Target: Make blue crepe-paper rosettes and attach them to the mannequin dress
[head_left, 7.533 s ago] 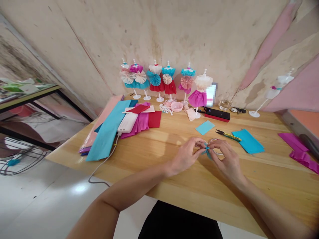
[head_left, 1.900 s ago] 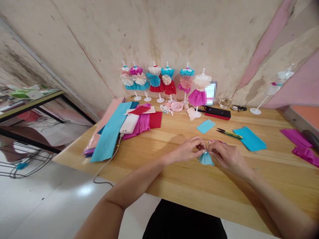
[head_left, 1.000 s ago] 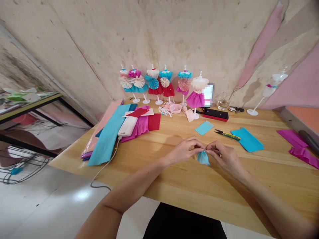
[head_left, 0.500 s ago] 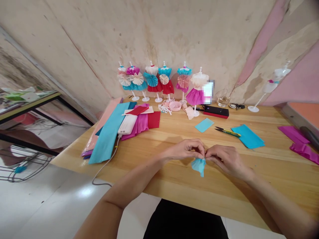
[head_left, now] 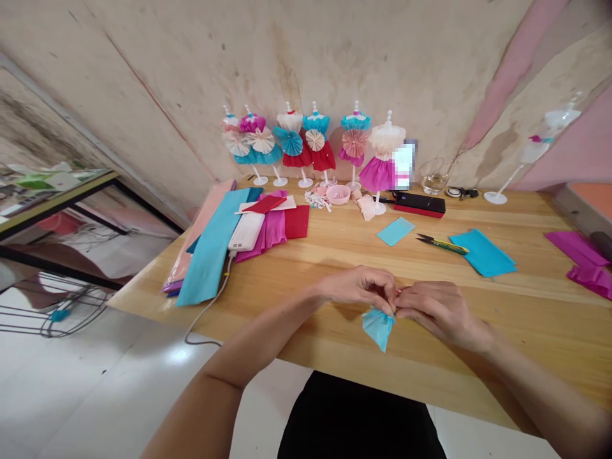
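Observation:
A small piece of light-blue crepe paper (head_left: 378, 327), gathered at its top and fanning out below, hangs between my hands over the front of the wooden table. My left hand (head_left: 361, 287) pinches its gathered edge from the left. From the right, my right hand (head_left: 437, 309) meets it with fingertips pressed together at the same edge. The exact grip of the fingertips is partly hidden. Beyond my hands lie a flat light-blue paper rectangle (head_left: 396, 231), yellow-handled thread snips (head_left: 442, 243) and a folded blue crepe sheet (head_left: 484, 253).
Several small dress forms (head_left: 292, 137) in paper dresses stand along the wall. A white power bank (head_left: 247, 231) with a cable rests on stacked coloured paper (head_left: 210, 252) at left. A pink bowl (head_left: 338, 194), a black-and-red box (head_left: 419, 204) and a glass (head_left: 433, 183) stand behind.
The camera view has shifted slightly. The blue piece's free end now swings further left, its gathered edge still between my fingertips. My hands stay together.

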`<state>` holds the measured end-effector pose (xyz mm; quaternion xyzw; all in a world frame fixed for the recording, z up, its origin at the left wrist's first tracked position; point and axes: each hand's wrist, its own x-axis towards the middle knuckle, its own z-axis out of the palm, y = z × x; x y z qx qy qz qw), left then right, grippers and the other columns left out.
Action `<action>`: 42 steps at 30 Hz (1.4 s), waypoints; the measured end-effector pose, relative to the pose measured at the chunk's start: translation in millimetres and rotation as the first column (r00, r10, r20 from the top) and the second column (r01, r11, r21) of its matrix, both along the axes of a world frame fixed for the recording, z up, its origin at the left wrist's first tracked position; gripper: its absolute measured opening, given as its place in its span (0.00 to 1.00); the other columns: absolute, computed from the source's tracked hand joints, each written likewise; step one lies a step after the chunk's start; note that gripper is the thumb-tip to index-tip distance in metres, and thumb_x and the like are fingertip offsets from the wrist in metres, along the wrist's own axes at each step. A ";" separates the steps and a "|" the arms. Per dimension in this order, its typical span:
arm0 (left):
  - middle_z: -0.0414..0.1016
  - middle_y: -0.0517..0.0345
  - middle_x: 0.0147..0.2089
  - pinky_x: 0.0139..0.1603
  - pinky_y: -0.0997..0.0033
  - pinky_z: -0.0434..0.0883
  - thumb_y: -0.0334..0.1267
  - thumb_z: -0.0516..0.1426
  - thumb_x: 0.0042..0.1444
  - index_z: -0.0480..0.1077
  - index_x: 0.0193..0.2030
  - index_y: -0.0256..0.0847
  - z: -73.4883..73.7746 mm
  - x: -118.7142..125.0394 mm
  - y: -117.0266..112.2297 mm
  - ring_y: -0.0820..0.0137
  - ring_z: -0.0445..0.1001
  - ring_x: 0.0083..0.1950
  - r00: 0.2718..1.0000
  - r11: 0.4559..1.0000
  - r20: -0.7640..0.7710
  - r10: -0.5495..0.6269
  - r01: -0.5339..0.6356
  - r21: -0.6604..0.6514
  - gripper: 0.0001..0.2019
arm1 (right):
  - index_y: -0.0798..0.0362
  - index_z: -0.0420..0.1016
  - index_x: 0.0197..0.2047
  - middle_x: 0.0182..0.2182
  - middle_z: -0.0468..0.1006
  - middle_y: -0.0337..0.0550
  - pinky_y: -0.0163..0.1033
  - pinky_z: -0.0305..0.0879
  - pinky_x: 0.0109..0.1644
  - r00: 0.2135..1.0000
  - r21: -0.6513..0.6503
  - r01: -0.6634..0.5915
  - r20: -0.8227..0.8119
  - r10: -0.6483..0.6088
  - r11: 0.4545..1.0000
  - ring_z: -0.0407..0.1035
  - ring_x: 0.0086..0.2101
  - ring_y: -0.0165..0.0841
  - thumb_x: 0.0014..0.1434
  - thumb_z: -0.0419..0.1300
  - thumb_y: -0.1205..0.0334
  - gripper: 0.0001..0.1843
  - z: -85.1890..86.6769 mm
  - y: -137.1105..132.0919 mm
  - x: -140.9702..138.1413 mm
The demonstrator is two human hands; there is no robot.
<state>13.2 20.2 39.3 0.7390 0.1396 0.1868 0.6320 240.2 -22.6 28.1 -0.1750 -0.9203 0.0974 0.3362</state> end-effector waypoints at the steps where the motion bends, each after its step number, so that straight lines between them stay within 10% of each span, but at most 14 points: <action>1: 0.71 0.58 0.33 0.41 0.73 0.67 0.45 0.68 0.46 0.73 0.31 0.36 0.2 0.3 -0.5 0.74 0.70 0.36 1.000 1.000 -0.010 0.001 -0.002 -0.022 0.14 | 0.50 0.71 0.47 0.37 0.80 0.40 0.36 0.67 0.38 1.000 0.007 0.000 -0.005 0.000 1.000 0.74 0.35 0.30 0.60 0.62 0.69 0.13 -0.2 0.0 0.0; 8: 0.69 0.65 0.32 0.35 0.72 0.66 0.41 0.72 0.38 0.58 0.38 0.42 -5.3 -0.2 -3.5 0.74 0.70 0.33 1.000 0.970 0.012 0.027 -0.023 -0.240 0.28 | 0.51 0.71 0.45 0.35 0.79 0.39 0.35 0.69 0.41 1.000 -0.009 -0.004 -0.013 0.004 1.000 0.74 0.35 0.29 0.59 0.63 0.67 0.11 1.0 -8.4 -9.6; 25: 0.62 0.64 0.34 0.33 0.73 0.61 0.43 0.72 0.34 0.55 0.37 0.41 -12.4 -5.0 5.2 0.77 0.62 0.32 0.980 0.975 0.028 0.198 -0.200 0.101 0.32 | 0.49 0.72 0.44 0.36 0.79 0.38 0.32 0.67 0.40 0.996 -0.139 0.091 0.033 -0.087 0.986 0.74 0.35 0.27 0.62 0.61 0.65 0.06 -0.9 -13.4 -12.0; 42: 0.62 0.64 0.34 0.35 0.72 0.61 0.45 0.73 0.29 0.56 0.37 0.42 -16.8 -3.6 5.6 0.75 0.62 0.33 0.964 0.956 -0.070 0.258 -0.244 0.164 0.34 | 0.51 0.72 0.40 0.34 0.78 0.38 0.31 0.64 0.36 0.999 -0.150 0.031 0.049 -0.024 0.988 0.72 0.32 0.25 0.64 0.58 0.64 0.03 9.5 -13.2 -14.0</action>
